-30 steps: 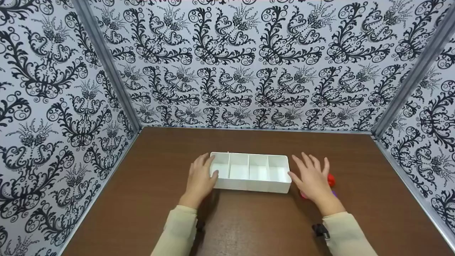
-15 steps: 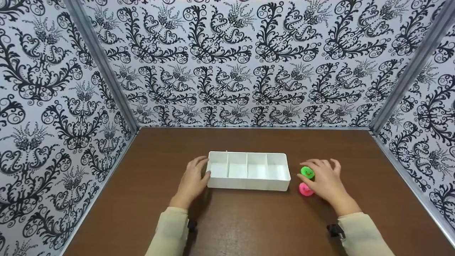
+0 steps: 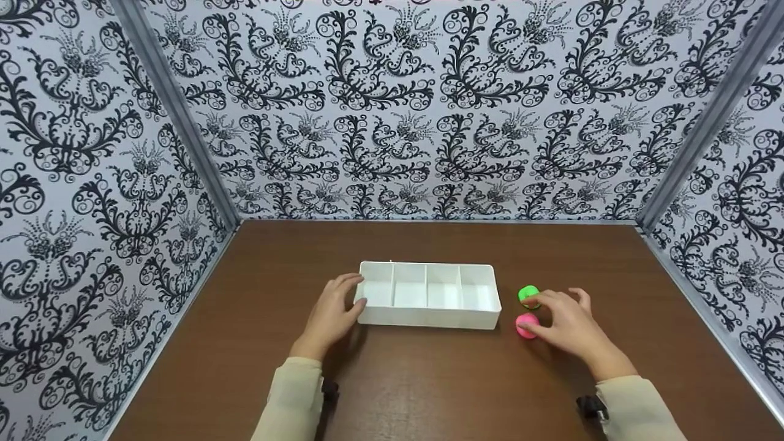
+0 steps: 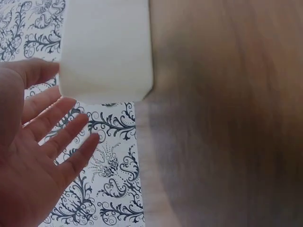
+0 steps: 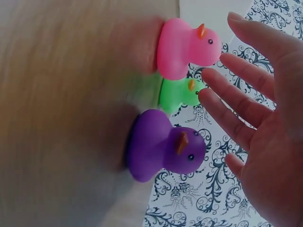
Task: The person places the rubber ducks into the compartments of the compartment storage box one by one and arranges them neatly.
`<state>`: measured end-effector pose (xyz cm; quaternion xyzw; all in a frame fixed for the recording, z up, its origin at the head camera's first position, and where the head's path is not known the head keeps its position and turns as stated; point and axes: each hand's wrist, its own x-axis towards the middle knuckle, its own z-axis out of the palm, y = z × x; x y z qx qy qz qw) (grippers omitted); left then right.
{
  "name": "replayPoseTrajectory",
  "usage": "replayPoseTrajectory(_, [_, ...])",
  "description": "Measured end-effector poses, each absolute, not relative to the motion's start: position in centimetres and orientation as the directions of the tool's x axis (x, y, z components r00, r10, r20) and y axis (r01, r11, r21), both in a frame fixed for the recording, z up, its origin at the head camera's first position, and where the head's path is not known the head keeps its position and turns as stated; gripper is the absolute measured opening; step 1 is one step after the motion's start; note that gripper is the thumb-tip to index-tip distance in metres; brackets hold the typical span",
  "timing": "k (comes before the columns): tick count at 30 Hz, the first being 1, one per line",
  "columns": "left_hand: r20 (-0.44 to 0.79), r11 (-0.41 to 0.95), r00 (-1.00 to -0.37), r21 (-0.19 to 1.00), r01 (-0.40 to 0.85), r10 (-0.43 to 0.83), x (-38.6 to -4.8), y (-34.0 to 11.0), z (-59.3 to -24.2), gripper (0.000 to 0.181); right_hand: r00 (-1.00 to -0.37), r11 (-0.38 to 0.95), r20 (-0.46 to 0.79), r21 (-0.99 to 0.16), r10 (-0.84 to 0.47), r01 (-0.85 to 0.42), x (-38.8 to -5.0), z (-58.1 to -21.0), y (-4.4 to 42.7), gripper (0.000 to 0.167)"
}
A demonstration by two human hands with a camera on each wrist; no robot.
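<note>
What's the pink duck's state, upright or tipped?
Upright. In the right wrist view, the pink duck has its body against the table and its head on the side away from it.

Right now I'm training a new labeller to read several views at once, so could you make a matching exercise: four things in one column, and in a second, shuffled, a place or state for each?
Things:
1. left hand
2. white box
3. purple duck
4. right hand

Places and states:
A. shows only in the right wrist view
B. partly covers the pink duck and the green duck in the head view
C. is split into four compartments
D. is at the box's end on the person's left

Pairs: 1-D, 2-C, 3-A, 4-B
</note>
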<state>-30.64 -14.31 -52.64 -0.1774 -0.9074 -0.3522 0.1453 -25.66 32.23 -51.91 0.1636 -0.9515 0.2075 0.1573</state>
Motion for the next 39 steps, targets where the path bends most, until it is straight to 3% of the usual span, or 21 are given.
replayPoseTrajectory(10, [0.397, 0.695, -0.893, 0.581, 0.424, 0.213, -30.9, -14.7, -53.3, 0.045, -0.909, 0.851, 0.331, -0.372, -0.253, -0.372, -25.5, -52.8, 32.8, 0.04])
replayPoseTrajectory(26, [0.292, 0.709, -0.936, 0.617, 0.342, 0.197, -30.9, -16.0, -53.0, 0.05, -0.926, 0.85, 0.29, -0.398, -0.241, -0.346, -25.2, -53.0, 32.7, 0.035])
replayPoseTrajectory(39, [0.326, 0.688, -0.913, 0.606, 0.4, 0.244, -31.1, -16.2, -52.7, 0.047, -0.922, 0.826, 0.303, -0.436, -0.239, -0.358, -25.1, -53.4, 33.0, 0.033])
